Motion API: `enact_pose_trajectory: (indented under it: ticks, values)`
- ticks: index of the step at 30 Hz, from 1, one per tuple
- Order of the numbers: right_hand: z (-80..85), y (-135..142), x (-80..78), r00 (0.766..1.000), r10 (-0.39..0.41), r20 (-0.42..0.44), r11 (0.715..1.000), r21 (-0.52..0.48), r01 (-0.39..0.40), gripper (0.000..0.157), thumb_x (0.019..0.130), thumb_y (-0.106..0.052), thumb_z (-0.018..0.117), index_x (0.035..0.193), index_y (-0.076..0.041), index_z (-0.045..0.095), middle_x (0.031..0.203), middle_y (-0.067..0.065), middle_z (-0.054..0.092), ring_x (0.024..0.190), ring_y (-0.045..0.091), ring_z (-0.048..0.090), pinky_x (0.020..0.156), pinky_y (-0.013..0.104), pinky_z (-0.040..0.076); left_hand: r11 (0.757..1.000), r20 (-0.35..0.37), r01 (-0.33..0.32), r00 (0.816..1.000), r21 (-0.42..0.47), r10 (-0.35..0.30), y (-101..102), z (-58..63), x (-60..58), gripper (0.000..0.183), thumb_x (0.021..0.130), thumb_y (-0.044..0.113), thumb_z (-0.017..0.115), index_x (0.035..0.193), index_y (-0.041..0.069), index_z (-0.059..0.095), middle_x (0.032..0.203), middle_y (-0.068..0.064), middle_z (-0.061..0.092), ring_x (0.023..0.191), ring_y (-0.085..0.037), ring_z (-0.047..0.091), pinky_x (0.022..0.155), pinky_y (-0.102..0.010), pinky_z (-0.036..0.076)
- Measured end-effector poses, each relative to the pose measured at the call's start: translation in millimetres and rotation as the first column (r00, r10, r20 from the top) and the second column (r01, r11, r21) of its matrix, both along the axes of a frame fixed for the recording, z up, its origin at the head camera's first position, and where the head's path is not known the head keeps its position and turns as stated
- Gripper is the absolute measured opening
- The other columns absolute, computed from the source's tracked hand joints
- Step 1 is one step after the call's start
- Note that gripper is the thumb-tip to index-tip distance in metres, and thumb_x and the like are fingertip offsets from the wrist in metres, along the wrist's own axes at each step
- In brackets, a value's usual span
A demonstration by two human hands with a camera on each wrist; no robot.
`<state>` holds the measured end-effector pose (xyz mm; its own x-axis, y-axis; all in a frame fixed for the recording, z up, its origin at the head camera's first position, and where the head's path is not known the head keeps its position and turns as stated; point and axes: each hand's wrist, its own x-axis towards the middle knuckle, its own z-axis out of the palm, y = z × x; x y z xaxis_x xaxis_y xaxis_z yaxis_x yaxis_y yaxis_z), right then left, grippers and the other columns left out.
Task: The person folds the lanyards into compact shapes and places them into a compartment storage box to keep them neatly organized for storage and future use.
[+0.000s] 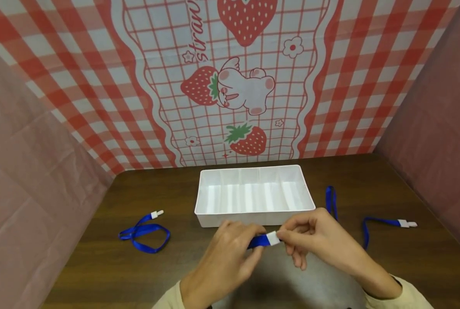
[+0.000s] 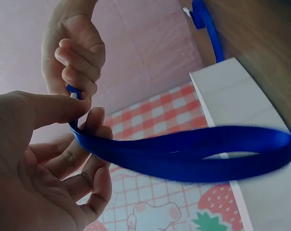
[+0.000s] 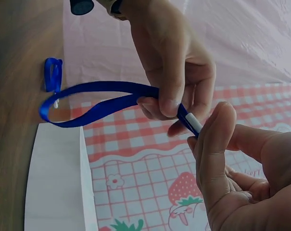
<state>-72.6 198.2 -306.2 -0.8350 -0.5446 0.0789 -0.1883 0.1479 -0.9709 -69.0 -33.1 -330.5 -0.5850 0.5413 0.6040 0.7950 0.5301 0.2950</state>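
A blue lanyard [image 1: 258, 242] with a white plastic fitting [image 1: 273, 238] is held between both hands, in front of the white box. My left hand [image 1: 230, 253] pinches the strap beside the fitting between thumb and fingers. At the other side of the fitting, my right hand [image 1: 318, 238] pinches the lanyard's end with thumb and forefinger, hiding the tip. In the left wrist view the doubled strap [image 2: 183, 154] hangs in a loop away from the hands. The right wrist view shows the same loop [image 3: 102, 89] beyond the left hand [image 3: 171, 57].
A white box [image 1: 253, 219] with several compartments stands at the back middle of the brown table [image 1: 98, 266]. Another blue lanyard [image 1: 148, 249] lies coiled at left. On the right lie blue straps [image 1: 331, 199] and a white clip [image 1: 407, 223], partly behind my right hand. A checked cloth [image 1: 353, 86] hangs behind.
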Motion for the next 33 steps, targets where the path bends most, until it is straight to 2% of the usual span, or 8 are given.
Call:
enact_pose_trajectory:
  ticks: [5,11,15,20,23,26,29,33]
  values:
    - [-0.1,2,-3.5,1.000,0.021,0.020,1.000,-0.014,-0.021,0.021,0.101,-0.014,0.059,0.088,0.000,0.069,0.069,0.011,0.066,0.052,0.023,0.064,0.046,0.043,0.054,0.999,-0.079,-0.023,0.997,-0.028,0.021,-3,-1.2,-2.2,0.013,0.084,0.010,0.077,0.094,0.011,0.070,0.087,0.007,0.070,0.078,-0.010,0.062,0.075,-0.029,0.046]
    - [-1.5,6,-6.3,1.000,0.021,0.000,0.996,-0.087,-0.021,0.016,0.100,-0.006,0.058,0.094,0.005,0.070,0.072,0.015,0.067,0.054,0.020,0.065,0.046,0.043,0.055,0.999,-0.054,-0.026,0.998,-0.048,0.023,-6,0.8,-4.7,0.010,0.087,0.015,0.077,0.094,0.012,0.071,0.089,0.008,0.071,0.083,-0.010,0.063,0.077,-0.029,0.046]
    - [-0.5,9,-7.5,1.000,0.002,-0.001,0.996,-0.093,-0.002,0.016,0.099,-0.005,0.059,0.095,0.006,0.070,0.071,0.015,0.067,0.053,0.018,0.065,0.045,0.042,0.054,0.999,0.042,0.036,0.998,-0.026,-0.035,-9,5.6,-5.1,0.010,0.092,0.021,0.074,0.098,0.013,0.071,0.092,0.009,0.071,0.086,-0.006,0.063,0.079,-0.027,0.045]
    - [2.4,14,-7.9,1.000,-0.019,0.002,0.996,-0.090,0.020,0.015,0.098,-0.004,0.060,0.095,0.005,0.071,0.068,0.010,0.067,0.050,0.017,0.064,0.043,0.041,0.053,0.989,0.200,0.133,0.969,0.067,-0.144,-14,13.6,-3.9,0.015,0.096,0.026,0.068,0.104,0.013,0.070,0.098,0.011,0.070,0.090,0.000,0.061,0.079,-0.026,0.043]
    - [3.4,17,-8.0,1.000,-0.026,-0.005,0.995,-0.098,0.025,0.014,0.098,-0.003,0.060,0.095,0.005,0.071,0.067,0.009,0.067,0.049,0.017,0.063,0.042,0.040,0.052,0.986,0.228,0.146,0.960,0.079,-0.161,-17,15.8,-4.1,0.016,0.098,0.026,0.066,0.106,0.013,0.070,0.097,0.012,0.070,0.087,0.001,0.059,0.080,-0.029,0.044]
    - [4.0,19,-8.3,1.000,-0.023,-0.016,0.993,-0.112,0.021,0.014,0.098,0.000,0.059,0.094,0.006,0.071,0.067,0.011,0.067,0.049,0.017,0.063,0.041,0.039,0.051,0.986,0.247,0.152,0.955,0.066,-0.164,-20,15.7,-6.2,0.017,0.097,0.026,0.067,0.107,0.013,0.069,0.095,0.012,0.069,0.082,0.002,0.057,0.078,-0.028,0.044]
    - [5.0,20,-8.4,1.000,-0.026,-0.009,0.993,-0.117,0.025,0.014,0.098,0.000,0.059,0.094,0.006,0.070,0.066,0.013,0.066,0.049,0.017,0.063,0.041,0.039,0.051,0.978,0.301,0.187,0.931,0.093,-0.207,-22,14.0,-9.9,0.018,0.095,0.025,0.070,0.108,0.012,0.069,0.088,0.009,0.068,0.076,0.002,0.055,0.072,-0.020,0.045]
    - [7.2,19,-7.9,0.999,-0.044,0.018,0.994,-0.099,0.045,0.013,0.097,-0.003,0.061,0.092,0.005,0.071,0.066,0.013,0.066,0.049,0.017,0.064,0.042,0.038,0.053,0.959,0.428,0.224,0.860,0.172,-0.278,-24,12.5,-14.5,0.017,0.098,0.026,0.065,0.107,0.011,0.069,0.079,0.008,0.062,0.067,0.003,0.051,0.061,-0.015,0.046]
